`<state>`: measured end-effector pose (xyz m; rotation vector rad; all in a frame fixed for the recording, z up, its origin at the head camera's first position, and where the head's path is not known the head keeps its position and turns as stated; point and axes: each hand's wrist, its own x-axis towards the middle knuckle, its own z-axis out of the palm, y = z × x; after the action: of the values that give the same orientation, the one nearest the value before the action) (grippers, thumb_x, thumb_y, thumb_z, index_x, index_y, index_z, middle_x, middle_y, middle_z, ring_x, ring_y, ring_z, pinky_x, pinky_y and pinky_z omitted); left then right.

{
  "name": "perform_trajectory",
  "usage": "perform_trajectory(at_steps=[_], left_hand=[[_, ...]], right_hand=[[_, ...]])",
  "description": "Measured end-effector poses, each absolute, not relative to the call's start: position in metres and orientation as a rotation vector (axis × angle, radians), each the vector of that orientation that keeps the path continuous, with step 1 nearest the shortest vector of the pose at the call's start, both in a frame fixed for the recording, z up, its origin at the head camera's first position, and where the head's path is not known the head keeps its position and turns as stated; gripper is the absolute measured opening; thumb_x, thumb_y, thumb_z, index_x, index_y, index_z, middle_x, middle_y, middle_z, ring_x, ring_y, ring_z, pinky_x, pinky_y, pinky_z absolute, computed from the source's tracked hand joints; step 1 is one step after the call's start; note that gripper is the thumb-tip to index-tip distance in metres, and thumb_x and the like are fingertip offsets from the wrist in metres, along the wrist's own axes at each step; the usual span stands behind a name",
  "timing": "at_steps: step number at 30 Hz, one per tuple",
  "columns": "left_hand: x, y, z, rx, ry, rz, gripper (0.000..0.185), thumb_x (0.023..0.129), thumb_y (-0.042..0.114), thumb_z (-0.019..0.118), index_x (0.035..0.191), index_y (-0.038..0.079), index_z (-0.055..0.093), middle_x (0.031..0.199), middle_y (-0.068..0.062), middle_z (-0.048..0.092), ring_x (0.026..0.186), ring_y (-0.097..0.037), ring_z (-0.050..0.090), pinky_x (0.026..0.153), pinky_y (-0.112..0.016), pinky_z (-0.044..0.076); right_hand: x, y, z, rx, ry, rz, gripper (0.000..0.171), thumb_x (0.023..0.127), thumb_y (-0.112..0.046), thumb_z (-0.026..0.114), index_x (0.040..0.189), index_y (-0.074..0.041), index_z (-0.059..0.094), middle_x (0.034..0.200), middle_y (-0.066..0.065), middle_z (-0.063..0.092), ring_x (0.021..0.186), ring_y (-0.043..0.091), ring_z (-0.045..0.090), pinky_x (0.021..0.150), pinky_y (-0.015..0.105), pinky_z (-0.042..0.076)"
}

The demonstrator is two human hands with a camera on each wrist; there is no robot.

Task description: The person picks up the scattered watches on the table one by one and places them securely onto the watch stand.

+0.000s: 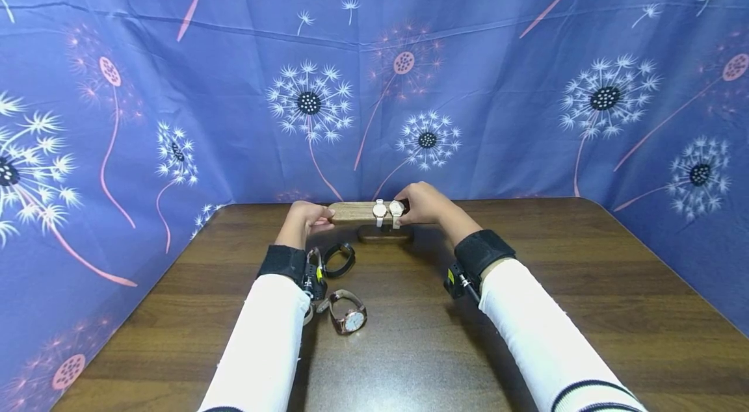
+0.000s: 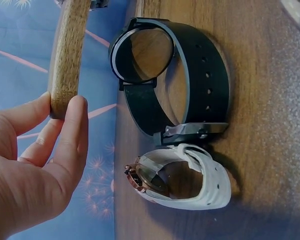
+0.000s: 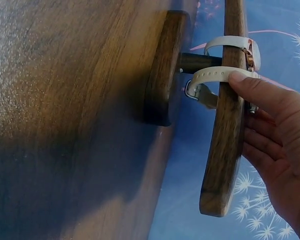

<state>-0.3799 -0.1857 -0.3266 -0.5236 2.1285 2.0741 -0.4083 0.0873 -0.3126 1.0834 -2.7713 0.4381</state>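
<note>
A wooden watch stand has a long bar (image 1: 352,211) on a short post over an oval base (image 1: 380,236), near the table's far edge. My left hand (image 1: 309,217) pinches the bar's left end between thumb and fingers, as the left wrist view shows close up. Two light-strapped watches loop around the bar. My right hand (image 1: 430,204) grips the right one, a cream-strapped watch (image 3: 211,75), with the thumb on its strap and the fingers behind the bar. Just left of it sits the white-strapped watch (image 1: 380,210). The bar's right end (image 3: 216,195) juts past my right hand.
On the table below my left hand stand a black watch (image 2: 207,75) and a white watch (image 2: 217,182), close together. Nearer me lies a brown-strapped watch (image 1: 354,320); my left wrist partly covers others beside it. A blue dandelion-patterned cloth (image 1: 486,74) hangs behind the table.
</note>
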Motion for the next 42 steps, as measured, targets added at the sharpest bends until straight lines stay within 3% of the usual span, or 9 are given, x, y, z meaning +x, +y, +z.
perform_trajectory(at_steps=[4, 8, 14, 22, 31, 36, 39, 42], left_hand=[[-0.380, -0.186, -0.327, -0.526, 2.128, 2.069, 0.048, 0.089, -0.008, 0.061, 0.133, -0.014, 0.043, 0.104, -0.016, 0.053, 0.063, -0.013, 0.059, 0.075, -0.026, 0.057], [-0.380, -0.185, -0.327, -0.527, 2.123, 2.089, 0.047, 0.088, -0.009, 0.061, 0.131, -0.014, 0.044, 0.101, -0.016, 0.054, 0.062, -0.014, 0.060, 0.073, -0.027, 0.058], [-0.380, -0.186, -0.327, -0.522, 2.121, 2.095, 0.045, 0.088, -0.010, 0.060, 0.130, -0.015, 0.045, 0.106, -0.016, 0.055, 0.065, -0.014, 0.059, 0.073, -0.027, 0.058], [-0.380, -0.185, -0.326, -0.518, 2.120, 2.095, 0.044, 0.088, -0.011, 0.060, 0.130, -0.015, 0.046, 0.112, -0.017, 0.055, 0.069, -0.015, 0.058, 0.077, -0.029, 0.057], [-0.379, -0.183, -0.323, -0.512, 2.122, 2.070, 0.050, 0.089, -0.010, 0.060, 0.136, -0.014, 0.041, 0.130, -0.021, 0.050, 0.087, -0.022, 0.059, 0.080, -0.029, 0.057], [-0.379, -0.182, -0.324, -0.479, 2.258, 1.966, 0.046, 0.089, -0.007, 0.061, 0.131, -0.015, 0.044, 0.104, -0.020, 0.057, 0.079, -0.021, 0.064, 0.082, -0.033, 0.056], [-0.377, -0.184, -0.320, -0.437, 2.535, 1.671, 0.033, 0.089, 0.004, 0.068, 0.118, -0.011, 0.060, 0.083, -0.017, 0.064, 0.063, -0.016, 0.066, 0.070, -0.030, 0.059], [-0.370, -0.185, -0.310, -0.358, 2.853, 1.257, 0.025, 0.086, 0.016, 0.075, 0.104, 0.000, 0.072, 0.080, -0.012, 0.071, 0.062, -0.017, 0.068, 0.058, -0.027, 0.056]], right_hand=[[-0.408, 0.086, -0.311, 1.100, -2.772, 0.398, 0.038, 0.074, -0.022, 0.084, 0.106, -0.005, 0.074, 0.088, 0.001, 0.072, 0.077, 0.017, 0.062, 0.074, 0.036, 0.051], [-0.409, 0.085, -0.310, 1.087, -2.786, 0.386, 0.042, 0.075, -0.023, 0.084, 0.110, -0.004, 0.073, 0.097, 0.004, 0.073, 0.088, 0.021, 0.065, 0.081, 0.038, 0.052], [-0.409, 0.082, -0.311, 1.069, -2.797, 0.362, 0.045, 0.075, -0.024, 0.083, 0.113, -0.003, 0.072, 0.102, 0.006, 0.072, 0.094, 0.024, 0.065, 0.085, 0.039, 0.052], [-0.408, 0.081, -0.310, 1.071, -2.772, 0.336, 0.041, 0.073, -0.024, 0.084, 0.108, -0.005, 0.074, 0.096, 0.004, 0.072, 0.090, 0.023, 0.065, 0.083, 0.039, 0.052], [-0.405, 0.083, -0.310, 1.048, -2.807, 0.339, 0.047, 0.077, -0.024, 0.083, 0.116, -0.003, 0.070, 0.106, 0.008, 0.071, 0.096, 0.025, 0.065, 0.086, 0.039, 0.051], [-0.402, 0.084, -0.309, 1.024, -2.845, 0.355, 0.054, 0.076, -0.027, 0.084, 0.121, -0.001, 0.068, 0.110, 0.010, 0.070, 0.097, 0.024, 0.064, 0.087, 0.039, 0.051], [-0.398, 0.086, -0.308, 1.009, -2.860, 0.365, 0.061, 0.076, -0.029, 0.084, 0.126, 0.001, 0.063, 0.116, 0.013, 0.067, 0.105, 0.028, 0.062, 0.092, 0.040, 0.050], [-0.394, 0.091, -0.306, 1.008, -2.835, 0.402, 0.064, 0.077, -0.029, 0.083, 0.128, 0.002, 0.061, 0.123, 0.017, 0.064, 0.115, 0.032, 0.058, 0.100, 0.044, 0.045]])
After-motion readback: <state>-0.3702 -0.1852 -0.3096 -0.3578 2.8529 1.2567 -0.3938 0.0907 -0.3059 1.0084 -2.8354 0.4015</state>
